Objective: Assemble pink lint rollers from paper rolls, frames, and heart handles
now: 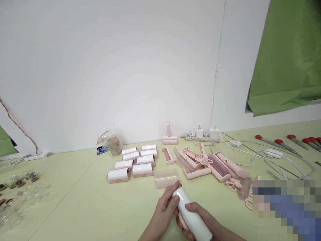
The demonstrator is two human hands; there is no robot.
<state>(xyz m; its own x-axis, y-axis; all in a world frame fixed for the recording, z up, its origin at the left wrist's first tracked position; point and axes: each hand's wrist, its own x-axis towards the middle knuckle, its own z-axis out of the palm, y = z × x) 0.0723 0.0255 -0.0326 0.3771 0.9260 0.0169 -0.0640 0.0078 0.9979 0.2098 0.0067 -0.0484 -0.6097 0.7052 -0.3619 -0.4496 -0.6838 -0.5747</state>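
Observation:
My left hand (164,204) is closed on the upper end of a white lint roller refill (193,214), thumb on its side. Around the lower part wraps my right hand (204,217), thumb lying across the top. A pink plastic edge (184,221) shows beneath the roll, partly hidden by my fingers. Just beyond my hands lies a clear pinkish cover (166,178). Several white rolls in clear covers (142,169) are set out in rows to the left. On the right is a pile of pink lint roller parts (198,160), covers and handles.
An assembled pink lint roller (170,140) stands against the wall. Tape rolls in a plastic bag (114,145) sit at back left. A power strip (202,137) trails cables rightward, near red-handled tools (284,144). Small clear items (27,194) lie far left. A pixelated patch covers the lower right.

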